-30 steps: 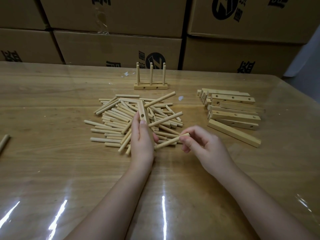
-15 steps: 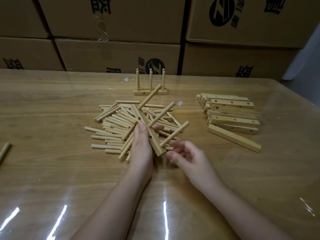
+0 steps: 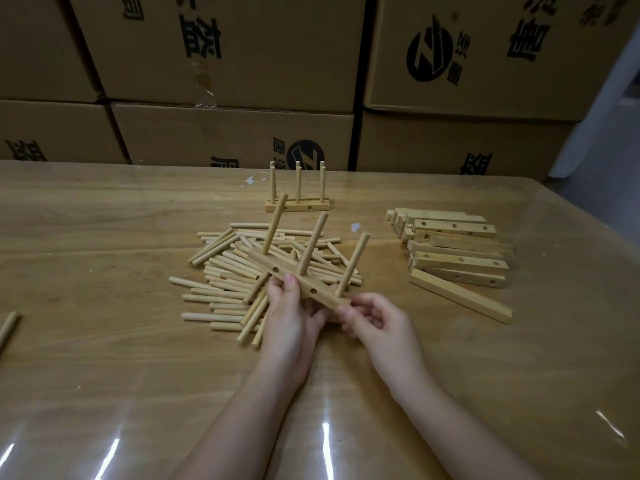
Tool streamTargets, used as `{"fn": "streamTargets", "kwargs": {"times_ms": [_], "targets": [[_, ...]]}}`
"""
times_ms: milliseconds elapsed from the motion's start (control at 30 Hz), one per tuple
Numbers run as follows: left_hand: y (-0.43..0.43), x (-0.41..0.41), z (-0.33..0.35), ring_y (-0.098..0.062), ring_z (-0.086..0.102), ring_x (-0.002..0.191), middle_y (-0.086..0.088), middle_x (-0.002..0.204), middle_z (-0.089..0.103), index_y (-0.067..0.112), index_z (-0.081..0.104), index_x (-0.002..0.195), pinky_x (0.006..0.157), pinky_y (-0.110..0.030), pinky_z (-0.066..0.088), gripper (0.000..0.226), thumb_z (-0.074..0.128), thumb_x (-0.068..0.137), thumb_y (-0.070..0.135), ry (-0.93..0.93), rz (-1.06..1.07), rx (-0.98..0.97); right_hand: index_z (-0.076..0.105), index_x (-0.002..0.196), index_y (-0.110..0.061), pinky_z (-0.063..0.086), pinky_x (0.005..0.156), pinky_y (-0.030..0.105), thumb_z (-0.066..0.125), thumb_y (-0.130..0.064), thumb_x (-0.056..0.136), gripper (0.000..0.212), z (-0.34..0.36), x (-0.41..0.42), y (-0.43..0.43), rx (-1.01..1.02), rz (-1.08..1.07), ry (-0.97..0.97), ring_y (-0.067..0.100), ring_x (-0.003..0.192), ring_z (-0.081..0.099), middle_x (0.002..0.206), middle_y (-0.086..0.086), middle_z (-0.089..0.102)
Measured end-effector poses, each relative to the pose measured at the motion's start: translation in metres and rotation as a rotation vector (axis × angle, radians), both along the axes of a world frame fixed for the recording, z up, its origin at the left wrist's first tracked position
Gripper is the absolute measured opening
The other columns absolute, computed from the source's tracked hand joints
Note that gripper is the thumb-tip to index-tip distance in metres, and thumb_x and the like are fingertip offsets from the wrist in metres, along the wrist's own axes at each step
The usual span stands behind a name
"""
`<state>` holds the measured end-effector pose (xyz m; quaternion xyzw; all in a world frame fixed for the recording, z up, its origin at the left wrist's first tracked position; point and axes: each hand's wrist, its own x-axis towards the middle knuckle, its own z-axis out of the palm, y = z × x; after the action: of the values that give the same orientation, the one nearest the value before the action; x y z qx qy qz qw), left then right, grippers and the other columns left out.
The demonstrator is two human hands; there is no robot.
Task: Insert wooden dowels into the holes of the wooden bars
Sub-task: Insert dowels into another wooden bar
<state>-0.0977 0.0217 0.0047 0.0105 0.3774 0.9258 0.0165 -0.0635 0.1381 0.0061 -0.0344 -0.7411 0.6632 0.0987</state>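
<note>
I hold a wooden bar (image 3: 313,289) above the table, slanting from upper left to lower right, with three dowels standing out of it: one at its far end (image 3: 275,224), one in the middle (image 3: 313,242) and one near its close end (image 3: 353,263). My left hand (image 3: 291,317) grips the bar at its middle from below. My right hand (image 3: 375,322) pinches the bar's near end. Under them lies a pile of loose dowels (image 3: 228,271).
A finished bar with three upright dowels (image 3: 297,204) stands at the back of the table. A stack of drilled bars (image 3: 457,251) lies to the right. One stray dowel (image 3: 8,327) rests at the left edge. Cardboard boxes (image 3: 221,64) wall the far side.
My right hand let go of the third dowel after it went into the bar and has come to the bar's near end. The bar has turned so the dowels point up.
</note>
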Motion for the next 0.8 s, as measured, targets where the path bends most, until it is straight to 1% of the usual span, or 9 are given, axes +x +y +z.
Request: {"fn": "streamTargets", "kwargs": {"times_ms": [133,200,267,333,433,500,600,733,800], "targets": [[0.000,0.001,0.004,-0.030,0.067,0.104,-0.011,0.109,0.071,0.010,0.035,0.132,0.086,-0.041,0.056,0.033,0.031,0.103,0.025,-0.013,-0.057,-0.002,0.064,0.082,-0.028,0.052,0.066,0.022,0.067,-0.012,0.083,0.016,0.010,-0.010,0.011,0.073,-0.002,0.007,0.010,0.069,0.065,0.077,0.002,0.070],[0.001,0.001,0.002,-0.031,0.065,0.106,-0.016,0.120,0.064,0.011,0.038,0.131,0.087,-0.039,0.056,0.031,0.035,0.102,0.022,-0.045,-0.048,-0.037,0.065,0.086,-0.026,0.050,0.061,0.013,0.065,-0.012,0.084,0.014,0.014,-0.017,0.019,0.080,-0.002,0.001,0.005,0.068,0.066,0.079,0.002,0.071],[0.003,0.000,0.000,-0.029,0.067,0.103,-0.013,0.122,0.062,0.014,0.038,0.131,0.083,-0.035,0.057,0.031,0.040,0.101,0.020,-0.067,-0.031,-0.106,0.064,0.089,-0.026,0.046,0.058,0.007,0.064,-0.014,0.085,0.012,0.018,-0.027,0.028,0.119,-0.010,-0.005,-0.001,0.067,0.065,0.079,-0.003,0.071],[0.006,-0.001,-0.003,-0.024,0.070,0.095,-0.007,0.111,0.067,0.021,0.042,0.124,0.073,-0.030,0.058,0.026,0.047,0.098,0.019,-0.077,-0.020,-0.186,0.063,0.094,-0.028,0.046,0.061,0.008,0.064,-0.020,0.086,0.012,0.022,-0.042,0.036,0.208,-0.035,0.005,-0.002,0.071,0.065,0.082,-0.008,0.070],[0.011,0.001,-0.006,-0.018,0.069,0.071,-0.006,0.089,0.072,0.020,0.048,0.113,0.059,-0.025,0.056,0.021,0.047,0.097,0.007,-0.046,-0.005,-0.316,0.064,0.104,-0.023,0.050,0.073,0.020,0.063,-0.024,0.086,0.018,0.030,-0.075,0.043,0.319,-0.073,0.034,0.004,0.079,0.065,0.084,-0.007,0.069],[0.014,0.003,-0.008,-0.014,0.066,0.062,-0.004,0.077,0.071,0.018,0.049,0.112,0.056,-0.023,0.054,0.022,0.045,0.097,0.002,-0.018,-0.003,-0.394,0.064,0.109,-0.018,0.052,0.077,0.026,0.062,-0.023,0.087,0.022,0.033,-0.101,0.044,0.346,-0.078,0.039,0.008,0.080,0.065,0.084,-0.006,0.069],[0.013,0.005,-0.008,-0.013,0.064,0.059,-0.001,0.072,0.070,0.022,0.049,0.110,0.054,-0.022,0.053,0.026,0.043,0.097,0.000,0.009,-0.023,-0.451,0.063,0.113,-0.019,0.051,0.083,0.034,0.059,-0.026,0.089,0.025,0.032,-0.139,0.038,0.426,-0.064,0.016,0.010,0.085,0.064,0.088,-0.007,0.069],[0.013,0.002,-0.010,-0.012,0.063,0.057,0.000,0.070,0.068,0.020,0.049,0.109,0.053,-0.023,0.052,0.028,0.042,0.096,-0.003,0.020,-0.024,-0.500,0.063,0.114,-0.017,0.048,0.072,0.023,0.058,-0.024,0.090,0.025,0.023,-0.185,0.025,0.470,-0.059,-0.027,0.005,0.080,0.062,0.089,-0.005,0.068],[0.014,0.002,-0.012,-0.012,0.063,0.056,0.000,0.070,0.068,0.019,0.049,0.109,0.052,-0.023,0.051,0.029,0.042,0.095,-0.006,0.021,-0.032,-0.515,0.063,0.114,-0.018,0.049,0.075,0.027,0.057,-0.025,0.091,0.025,0.018,-0.203,0.020,0.485,-0.062,-0.056,0.009,0.084,0.062,0.093,-0.004,0.068]]}}
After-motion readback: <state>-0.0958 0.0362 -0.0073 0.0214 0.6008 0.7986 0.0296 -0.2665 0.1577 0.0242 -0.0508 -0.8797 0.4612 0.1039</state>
